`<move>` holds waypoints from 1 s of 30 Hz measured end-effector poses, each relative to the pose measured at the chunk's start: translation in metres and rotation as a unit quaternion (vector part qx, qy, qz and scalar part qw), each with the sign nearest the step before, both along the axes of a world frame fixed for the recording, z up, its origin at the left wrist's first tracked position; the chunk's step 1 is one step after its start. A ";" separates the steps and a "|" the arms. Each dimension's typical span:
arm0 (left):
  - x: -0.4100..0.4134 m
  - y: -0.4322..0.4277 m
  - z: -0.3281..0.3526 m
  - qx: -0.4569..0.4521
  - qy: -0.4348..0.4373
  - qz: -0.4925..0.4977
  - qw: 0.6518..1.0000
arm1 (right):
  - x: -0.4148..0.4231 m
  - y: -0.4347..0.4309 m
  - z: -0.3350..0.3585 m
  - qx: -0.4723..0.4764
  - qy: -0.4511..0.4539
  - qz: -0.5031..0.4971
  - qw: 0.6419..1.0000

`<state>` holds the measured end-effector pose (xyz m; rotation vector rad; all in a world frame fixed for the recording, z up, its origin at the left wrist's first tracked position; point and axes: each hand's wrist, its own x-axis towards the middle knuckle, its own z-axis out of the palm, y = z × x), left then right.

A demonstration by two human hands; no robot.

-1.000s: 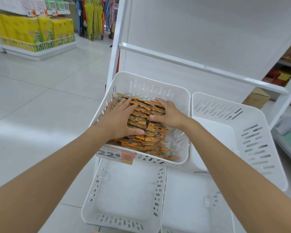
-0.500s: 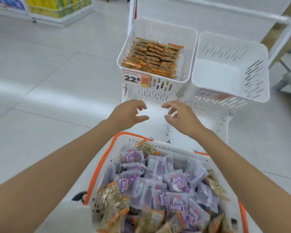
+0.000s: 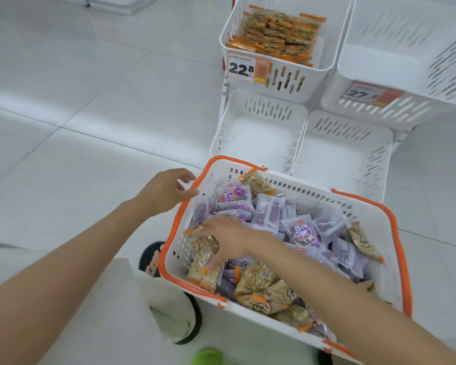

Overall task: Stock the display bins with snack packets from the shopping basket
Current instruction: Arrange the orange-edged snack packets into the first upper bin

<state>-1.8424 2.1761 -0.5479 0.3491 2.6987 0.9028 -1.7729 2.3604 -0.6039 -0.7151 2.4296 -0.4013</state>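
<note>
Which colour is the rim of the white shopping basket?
The plastic rim is orange; head view shows it.

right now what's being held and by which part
The right hand lies over the far end of a tan snack packet in the shopping basket; a grip cannot be told. The left hand holds nothing.
</note>
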 end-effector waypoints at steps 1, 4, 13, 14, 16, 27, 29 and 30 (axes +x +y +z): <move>0.002 -0.003 -0.002 0.006 -0.006 0.003 1.000 | 0.002 0.003 -0.003 -0.012 0.004 -0.006 1.000; 0.004 -0.004 -0.006 0.048 -0.026 0.011 0.998 | 0.000 0.025 0.003 -0.156 -0.036 -0.147 0.976; 0.009 0.057 -0.007 0.321 -0.264 0.126 0.901 | -0.026 0.081 0.054 -0.411 -0.128 -0.417 0.800; 0.005 0.058 -0.009 0.326 -0.254 0.144 0.899 | -0.031 0.087 0.056 -0.379 -0.065 -0.436 0.814; -0.002 0.056 -0.012 0.336 -0.248 0.163 0.894 | -0.043 0.105 0.046 -0.320 0.048 -0.489 0.810; -0.016 0.054 -0.025 0.345 -0.214 0.173 0.897 | -0.069 0.097 -0.040 -0.070 0.185 -0.435 0.879; -0.017 0.055 -0.029 0.339 -0.220 0.181 0.896 | -0.069 0.096 -0.042 -0.079 0.202 -0.396 0.892; -0.018 0.056 -0.029 0.340 -0.225 0.186 0.894 | -0.069 0.095 -0.041 -0.094 0.193 -0.394 0.894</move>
